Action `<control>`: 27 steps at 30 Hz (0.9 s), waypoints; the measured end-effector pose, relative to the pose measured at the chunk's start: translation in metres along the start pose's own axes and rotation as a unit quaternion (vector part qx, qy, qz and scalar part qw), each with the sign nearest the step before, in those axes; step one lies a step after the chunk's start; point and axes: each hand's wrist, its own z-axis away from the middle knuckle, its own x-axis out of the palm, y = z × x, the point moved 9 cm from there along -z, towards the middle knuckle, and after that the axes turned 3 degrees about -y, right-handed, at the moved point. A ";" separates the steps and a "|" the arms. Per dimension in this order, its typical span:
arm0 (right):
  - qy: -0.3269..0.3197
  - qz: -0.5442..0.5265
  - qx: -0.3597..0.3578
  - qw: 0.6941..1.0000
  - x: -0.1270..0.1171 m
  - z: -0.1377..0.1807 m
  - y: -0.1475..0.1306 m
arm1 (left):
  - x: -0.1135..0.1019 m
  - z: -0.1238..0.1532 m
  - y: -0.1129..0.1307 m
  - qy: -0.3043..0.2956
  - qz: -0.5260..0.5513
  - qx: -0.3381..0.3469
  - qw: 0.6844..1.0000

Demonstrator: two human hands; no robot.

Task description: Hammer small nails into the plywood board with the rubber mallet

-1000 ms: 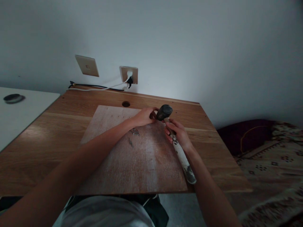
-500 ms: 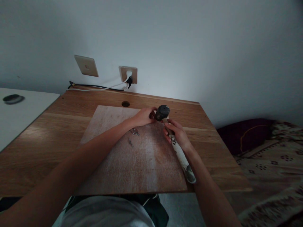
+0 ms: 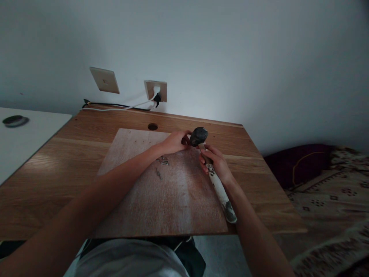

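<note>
My right hand [image 3: 215,159] is wrapped round the upper handle of a hammer [image 3: 220,190], close below its dark, blocky head. The handle is pale and worn, and its end points back toward me. My left hand [image 3: 176,141] rests at the far right part of a wooden board [image 3: 173,200], fingers pinched beside the hammer head. Whatever those fingertips hold is hidden by the hammer head. A small pile of nails [image 3: 163,161] lies on the board near my left wrist, with a few more nails [image 3: 158,173] just in front.
The board lies on a wooden table [image 3: 256,192] against a wall. Cables [image 3: 115,109] run along the back edge to a wall socket [image 3: 155,91]. A white surface [image 3: 34,134] adjoins at left; a patterned cloth [image 3: 331,196] and dark cushion [image 3: 300,163] lie at right.
The hammer head has tilted slightly up, and the handle's end has shifted a little to the left. My left hand stays in place.
</note>
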 end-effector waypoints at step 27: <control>0.050 -0.008 0.045 0.998 -0.027 -0.016 0.022 | 0.007 0.000 -0.006 -0.013 0.051 0.025 0.998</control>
